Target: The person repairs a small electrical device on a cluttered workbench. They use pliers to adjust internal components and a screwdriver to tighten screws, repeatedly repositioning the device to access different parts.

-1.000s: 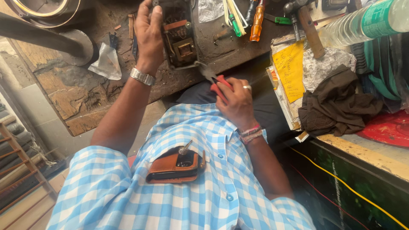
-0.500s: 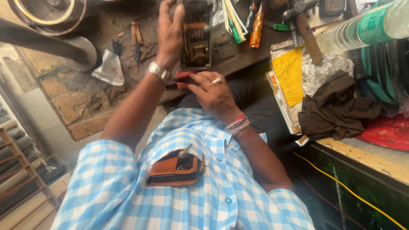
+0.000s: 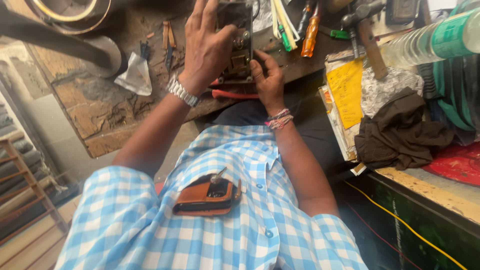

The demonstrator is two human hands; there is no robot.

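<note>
Left hand (image 3: 207, 47): laid over the upper left part of a small dark metal mechanism (image 3: 237, 60) on the table (image 3: 100, 107), fingers spread and curved around it, thumb pressed to its side. Grip closed on the mechanism. Metal watch (image 3: 181, 91) on the wrist.

Right hand (image 3: 269, 80): set against the lower right edge of the same mechanism, fingers bent and touching its casing, holding it from that side. Coloured thread bands (image 3: 279, 119) around the wrist.

Mechanism: between the two hands, resting on the worn table, near its front edge. Brass-coloured and grey parts visible on its face; finer detail not discernible.

Just below both hands: a red-handled tool (image 3: 232, 94) lying flat on the table, partly hidden under the left wrist.

Right of the right hand: an orange-handled screwdriver (image 3: 311, 36), then a hammer (image 3: 367, 37) with wooden handle, head pointing away. Farther right: a yellow sheet of paper (image 3: 347, 92), a dark brown cloth (image 3: 400, 135) bunched up, a clear plastic bottle (image 3: 430, 42) lying on its side.

Left of the left hand: a crumpled clear plastic bag (image 3: 135, 75), well apart from the mechanism.

Nearest to the camera, below both forearms: a blue-and-white checked shirt, with a brown leather case (image 3: 205, 197) in its chest pocket.
</note>
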